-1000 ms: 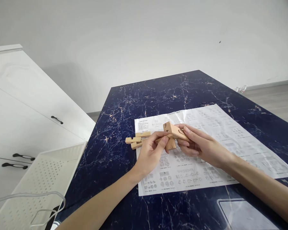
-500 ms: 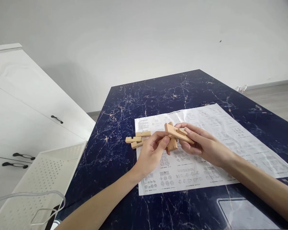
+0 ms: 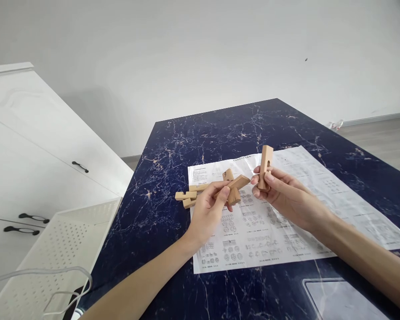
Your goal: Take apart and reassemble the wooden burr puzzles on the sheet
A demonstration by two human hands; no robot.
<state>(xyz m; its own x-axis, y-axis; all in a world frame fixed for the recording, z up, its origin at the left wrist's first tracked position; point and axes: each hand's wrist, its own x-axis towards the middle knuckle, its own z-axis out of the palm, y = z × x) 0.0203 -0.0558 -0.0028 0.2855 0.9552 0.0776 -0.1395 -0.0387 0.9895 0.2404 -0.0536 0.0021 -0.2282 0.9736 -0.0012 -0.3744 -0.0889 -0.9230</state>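
My left hand (image 3: pixel 210 209) is closed around two crossed wooden puzzle pieces (image 3: pixel 239 181), one lying over the other; the far end of the lower one bears a dark mark. In my right hand (image 3: pixel 282 189), a notched wooden puzzle piece (image 3: pixel 266 164) is pinched nearly upright between thumb and fingers, apart from the crossed pair. Just beyond my left hand lie several loose notched wooden pieces (image 3: pixel 186 195), partly hidden by that hand. Under both hands spreads a printed instruction sheet (image 3: pixel 263 244) with rows of small diagrams.
The dark blue marbled table (image 3: pixel 173 151) carries the sheet. A clear-edged flat panel (image 3: pixel 340 298) lies at the near right. To the left stand a white cabinet (image 3: pixel 53 146) with black handles and a perforated white shelf (image 3: pixel 63 240) with a pale cable (image 3: pixel 53 270). A white wall rises behind.
My right hand has drawn its notched piece away from the crossed pieces and turned it from slanted to nearly upright. My left hand keeps the crossed pieces, now tilted differently.
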